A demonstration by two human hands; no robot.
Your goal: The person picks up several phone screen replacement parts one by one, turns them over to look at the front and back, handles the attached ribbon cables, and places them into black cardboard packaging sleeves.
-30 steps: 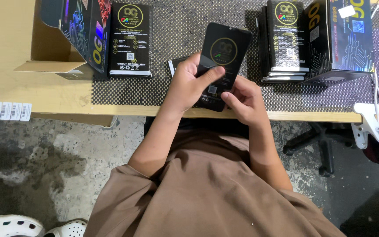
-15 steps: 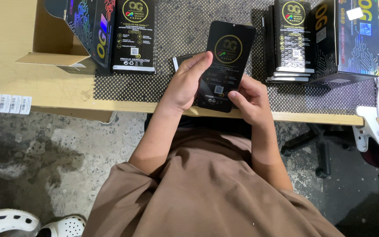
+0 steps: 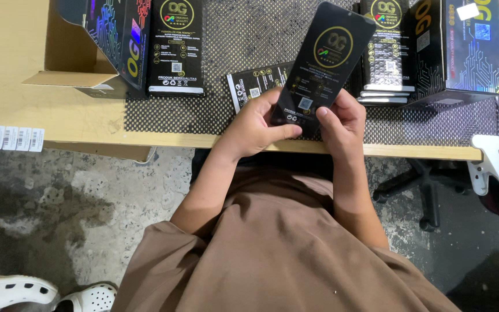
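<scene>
slim blk pkg (image 3: 327, 60), gold logo, tilted

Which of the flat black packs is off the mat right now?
The tilted flat black pack, held by the left hand and right hand; the others lie on the mat.

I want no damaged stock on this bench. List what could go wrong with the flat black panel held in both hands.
1. The flat black rectangular panel with gold print is pinched only at its lower end by the left hand and right hand, so it may slip or flex.
2. It tilts over the stack of black printed packs; a drop could knock them.
3. It sits near the wooden table edge and could fall to the floor.
</scene>
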